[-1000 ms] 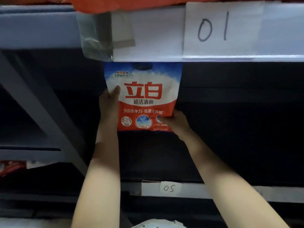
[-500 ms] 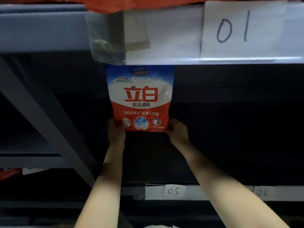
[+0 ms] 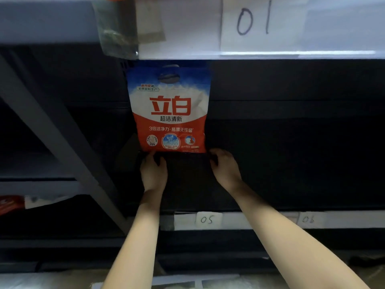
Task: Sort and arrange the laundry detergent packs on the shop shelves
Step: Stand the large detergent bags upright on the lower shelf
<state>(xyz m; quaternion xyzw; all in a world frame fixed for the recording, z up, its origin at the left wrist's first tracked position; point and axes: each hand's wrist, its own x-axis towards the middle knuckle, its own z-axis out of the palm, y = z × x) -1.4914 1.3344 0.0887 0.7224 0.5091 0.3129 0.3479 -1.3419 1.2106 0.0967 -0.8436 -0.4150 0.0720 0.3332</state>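
Standing upright, long axis vertical, the pack (image 3: 169, 113) sits just above both hands; left hand (image 3: 153, 171) and right hand (image 3: 226, 166) pinch its bottom corners, equally near.

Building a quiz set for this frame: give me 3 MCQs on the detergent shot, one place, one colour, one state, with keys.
1. The detergent pack stands under which label?
A. 01 label
B. 05 label
C. 06 label

2. Colour of the pack's lower half?
A. green
B. red-orange
C. yellow

3. Where are the hands?
A. both at the pack's bottom corners
B. one on its top handle
C. both hanging away from it

Key: 1 A, it stands just below the shelf edge carrying 01. 2 B, red-orange under white and blue. 3 A, left hand and right hand meet the bottom corners.
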